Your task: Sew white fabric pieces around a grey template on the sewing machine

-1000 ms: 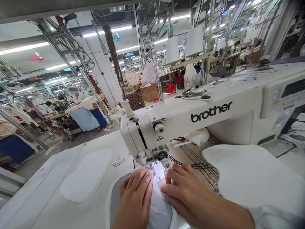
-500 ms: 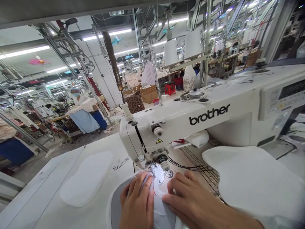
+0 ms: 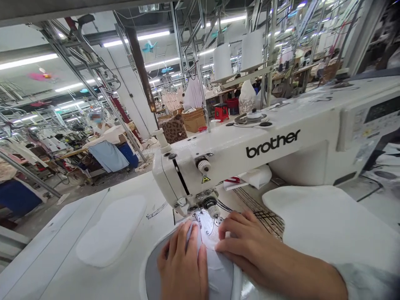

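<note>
A white Brother sewing machine (image 3: 268,146) stands on the white table (image 3: 62,258), its needle and presser foot (image 3: 204,218) lit just above my fingers. A grey fabric piece with white edging (image 3: 218,271) lies under the foot. My left hand (image 3: 184,262) lies flat on the fabric's left side, fingers stretched toward the needle. My right hand (image 3: 246,246) presses down on the right side, fingertips beside the foot.
A white oval padded piece (image 3: 112,229) lies on the table at left. A large white padded piece (image 3: 328,225) lies at right. Red-handled scissors (image 3: 233,180) sit behind the machine arm. Thread cones (image 3: 237,58) stand above. A person (image 3: 100,123) works at a far-left station.
Both hands have slid slightly toward me and left with the fabric; my left fingers have drawn a little closer together. The view has tilted down a bit.
</note>
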{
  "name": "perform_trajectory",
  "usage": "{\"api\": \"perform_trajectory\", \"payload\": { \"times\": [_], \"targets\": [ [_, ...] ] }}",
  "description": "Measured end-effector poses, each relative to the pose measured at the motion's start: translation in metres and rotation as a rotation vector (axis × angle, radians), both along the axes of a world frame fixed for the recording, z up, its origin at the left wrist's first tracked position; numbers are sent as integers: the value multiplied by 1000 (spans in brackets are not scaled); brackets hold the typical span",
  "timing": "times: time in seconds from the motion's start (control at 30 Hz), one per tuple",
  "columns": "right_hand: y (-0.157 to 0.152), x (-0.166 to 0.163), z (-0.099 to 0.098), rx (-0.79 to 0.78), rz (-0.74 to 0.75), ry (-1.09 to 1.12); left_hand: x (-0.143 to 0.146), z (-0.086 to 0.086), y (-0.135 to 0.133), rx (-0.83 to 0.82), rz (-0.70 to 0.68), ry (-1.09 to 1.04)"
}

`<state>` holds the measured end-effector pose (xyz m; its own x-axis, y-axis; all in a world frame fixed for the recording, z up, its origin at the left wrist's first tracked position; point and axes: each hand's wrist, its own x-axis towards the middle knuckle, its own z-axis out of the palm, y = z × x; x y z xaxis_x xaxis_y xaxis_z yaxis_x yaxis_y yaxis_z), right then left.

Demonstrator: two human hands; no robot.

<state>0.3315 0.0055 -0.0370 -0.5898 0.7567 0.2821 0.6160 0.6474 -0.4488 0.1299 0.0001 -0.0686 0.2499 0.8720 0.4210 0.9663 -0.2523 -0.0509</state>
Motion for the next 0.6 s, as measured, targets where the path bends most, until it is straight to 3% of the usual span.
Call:
{"api": "perform_trajectory", "payload": {
  "times": [0.23,0.37,0.5,0.6],
  "targets": [
    [-5,11,6,-3,128,2,-1,-3,1,-17,-14,-19],
    [-8,14,8,0,163,-10,-19,-9,7,4,-135,-31],
    [-5,16,8,39,173,-6,-32,-14,12,112,-300,93],
    [-2,17,8,63,188,-26,-27,-14,9,155,-256,103]
  ]
}}
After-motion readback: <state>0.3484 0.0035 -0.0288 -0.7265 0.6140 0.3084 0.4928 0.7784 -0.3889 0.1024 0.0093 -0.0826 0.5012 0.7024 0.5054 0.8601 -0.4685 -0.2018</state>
